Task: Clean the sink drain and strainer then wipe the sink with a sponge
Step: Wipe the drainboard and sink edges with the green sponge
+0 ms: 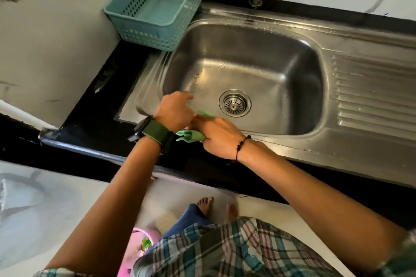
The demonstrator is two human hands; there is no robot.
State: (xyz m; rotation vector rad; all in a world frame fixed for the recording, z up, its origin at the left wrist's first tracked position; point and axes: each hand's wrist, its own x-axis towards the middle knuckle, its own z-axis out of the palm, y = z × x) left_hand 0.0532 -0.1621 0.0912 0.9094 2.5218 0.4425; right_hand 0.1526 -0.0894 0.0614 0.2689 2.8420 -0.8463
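Head view | both hands [195,123] grip green sponge [191,136] | over sink [292,33] front edge

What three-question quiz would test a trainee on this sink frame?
1. True or false: the strainer sits in the drain of the sink.
2. Which hand grips the green sponge? A) left hand B) right hand C) neither
3. Fill in: the teal basket stands at the sink's far-left corner and looks ____.

Key: 1 true. 2 B; the right hand's fingers close around it at the near rim, the left hand touching beside it. 3 empty.
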